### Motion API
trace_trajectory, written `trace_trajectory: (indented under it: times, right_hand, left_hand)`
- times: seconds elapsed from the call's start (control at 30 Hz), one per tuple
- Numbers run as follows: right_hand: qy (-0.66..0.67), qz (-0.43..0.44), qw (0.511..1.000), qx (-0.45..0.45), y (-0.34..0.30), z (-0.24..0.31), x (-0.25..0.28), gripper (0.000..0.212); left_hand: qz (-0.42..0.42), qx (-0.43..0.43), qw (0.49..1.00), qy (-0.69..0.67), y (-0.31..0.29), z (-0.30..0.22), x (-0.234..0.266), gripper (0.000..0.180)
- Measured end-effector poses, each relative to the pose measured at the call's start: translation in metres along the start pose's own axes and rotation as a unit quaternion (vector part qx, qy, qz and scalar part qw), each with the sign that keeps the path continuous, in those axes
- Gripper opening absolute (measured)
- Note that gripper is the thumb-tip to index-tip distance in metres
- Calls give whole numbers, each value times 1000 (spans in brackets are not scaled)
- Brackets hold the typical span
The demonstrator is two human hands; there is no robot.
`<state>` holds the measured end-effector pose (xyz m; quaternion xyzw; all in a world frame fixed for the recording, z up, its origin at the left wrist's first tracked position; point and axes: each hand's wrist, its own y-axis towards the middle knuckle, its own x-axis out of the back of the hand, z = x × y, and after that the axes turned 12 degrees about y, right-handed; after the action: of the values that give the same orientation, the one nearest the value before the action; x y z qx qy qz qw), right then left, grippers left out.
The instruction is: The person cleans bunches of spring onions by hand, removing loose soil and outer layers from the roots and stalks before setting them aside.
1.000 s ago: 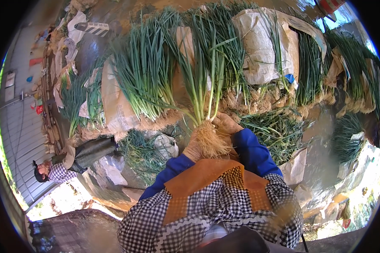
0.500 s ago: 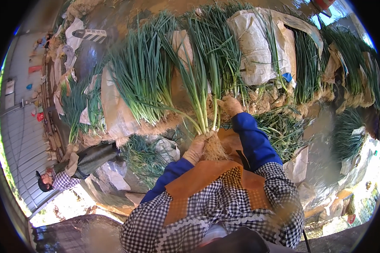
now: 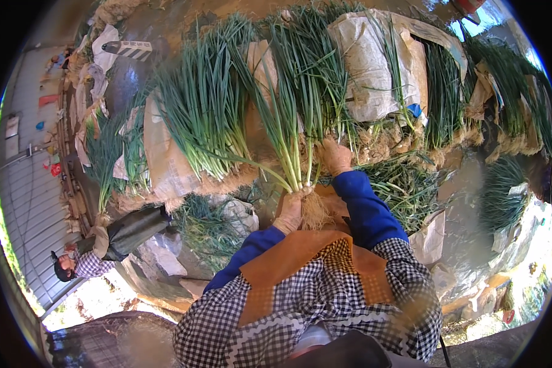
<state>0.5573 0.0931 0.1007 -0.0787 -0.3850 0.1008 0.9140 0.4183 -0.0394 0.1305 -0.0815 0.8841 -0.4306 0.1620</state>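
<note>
My left hand [image 3: 291, 210] is closed round the lower ends of a small bunch of green onions [image 3: 294, 161], just above their pale, stringy roots [image 3: 315, 211]. The white stems rise from this grip and the green leaves fan out away from me, overlapping the heap behind. Beside the stems on the right is my right hand [image 3: 335, 157], back upward, fingers curled in. What those fingertips hold, if anything, is hidden. One bent leaf sticks out from the bunch to the left.
Large heaps of green onions [image 3: 205, 101] lie in a row ahead, roots toward me, with pale sacks [image 3: 368, 73] among them. Loose green trimmings [image 3: 405, 190] lie at the right, more [image 3: 205, 230] at the left. Another person [image 3: 98, 251] bends over onions at far left.
My right hand has drawn slightly toward me beside the stems, its back turned more upward. My left hand keeps its grip on the green onions. The other person's arm has shifted a little.
</note>
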Motion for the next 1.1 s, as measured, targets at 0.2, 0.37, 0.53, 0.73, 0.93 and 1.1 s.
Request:
trace_trajectory:
  times: [0.2,0.37,0.53,0.73,0.93,1.1]
  right_hand:
    - [421,333,839,-89,-108,38,95,28]
    - [171,253,886,-348,-166,-116,146,26]
    - [308,171,925,-142,-76,-43,72,48]
    - [19,68,994,86,-13,-21,-20,29]
    - [101,85,989,74,-45,6,14,30]
    - [404,421,812,-3,-117,19,133,32]
  left_hand:
    - [-40,-53,994,-91,27,3,4,17]
    - [76,24,988,-135,23,-14,25,19]
    - [103,19,989,-104,1,-20,18,22]
    - [55,-46,997,-12,5,-11,-1,27]
    - [0,-35,999,-17,4,-5,-12,25]
    - [18,6,991,-129,15,-8,8,23]
